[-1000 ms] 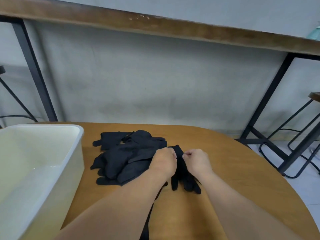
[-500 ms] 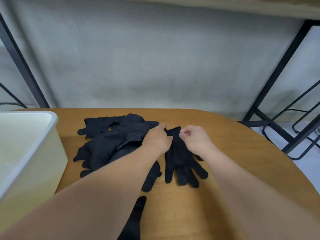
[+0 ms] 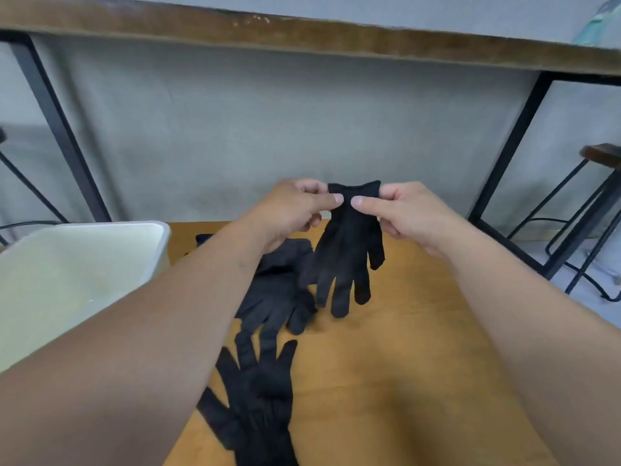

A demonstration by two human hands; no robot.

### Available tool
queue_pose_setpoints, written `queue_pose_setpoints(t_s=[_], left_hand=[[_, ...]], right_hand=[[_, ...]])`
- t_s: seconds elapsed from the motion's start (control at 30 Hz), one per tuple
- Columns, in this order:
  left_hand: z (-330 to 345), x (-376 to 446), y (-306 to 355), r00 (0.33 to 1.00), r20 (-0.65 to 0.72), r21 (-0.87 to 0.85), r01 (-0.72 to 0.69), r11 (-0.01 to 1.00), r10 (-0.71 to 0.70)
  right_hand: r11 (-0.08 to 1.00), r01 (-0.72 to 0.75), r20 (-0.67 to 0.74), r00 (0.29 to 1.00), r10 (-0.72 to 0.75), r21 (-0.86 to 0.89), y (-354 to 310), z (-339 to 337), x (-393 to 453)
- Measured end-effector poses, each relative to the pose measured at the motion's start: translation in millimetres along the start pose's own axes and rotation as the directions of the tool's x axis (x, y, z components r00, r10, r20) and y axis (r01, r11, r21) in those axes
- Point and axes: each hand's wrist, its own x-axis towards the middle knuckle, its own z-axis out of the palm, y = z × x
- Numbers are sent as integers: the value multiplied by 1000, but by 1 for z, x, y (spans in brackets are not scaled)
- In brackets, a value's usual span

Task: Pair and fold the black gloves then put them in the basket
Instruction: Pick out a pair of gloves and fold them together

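Observation:
A black glove (image 3: 344,257) hangs in the air above the wooden table (image 3: 403,364), fingers pointing down. My left hand (image 3: 292,210) pinches the left corner of its cuff and my right hand (image 3: 400,210) pinches the right corner. Beneath it a heap of black gloves (image 3: 275,297) lies on the table, partly hidden by my left forearm. Another black glove (image 3: 258,405) lies spread flat near the table's front edge. The white basket (image 3: 161,243) stands at the left, with nothing seen inside.
A high wooden counter (image 3: 302,38) on black metal legs (image 3: 504,156) runs across the back before a grey wall. A stool (image 3: 601,183) with black metal legs stands at the right. The table's right half shows bare wood.
Both hands have lifted one glove by its cuff from the table, so it now hangs in the air. The view has tilted up.

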Motion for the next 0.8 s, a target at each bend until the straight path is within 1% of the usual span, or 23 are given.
queue_pose_setpoints(t_s=[0.13, 0.23, 0.4, 0.63, 0.7, 0.8], left_hand=[[-24, -40, 17, 999, -31, 60, -23, 998, 25], [-40, -69, 21, 1000, -23, 91, -14, 996, 16], [-53, -106, 19, 998, -65, 120, 22, 993, -15], [-62, -139, 16, 999, -32, 62, 23, 998, -21], [-61, -145, 17, 999, -5, 19, 40, 999, -40], [-60, -149, 17, 993, 44, -78, 114, 990, -111]], right_hand=[[995, 53, 33, 998, -50, -87, -30, 9, -29], [992, 89, 72, 994, -83, -84, -43, 21, -49], [992, 101, 130, 987, -91, -74, -55, 45, -74], [997, 74, 169, 983, -68, -29, -60, 63, -88], [997, 65, 211, 975, -69, 29, -61, 69, -92], [992, 57, 300, 950, -88, 110, -62, 77, -98]])
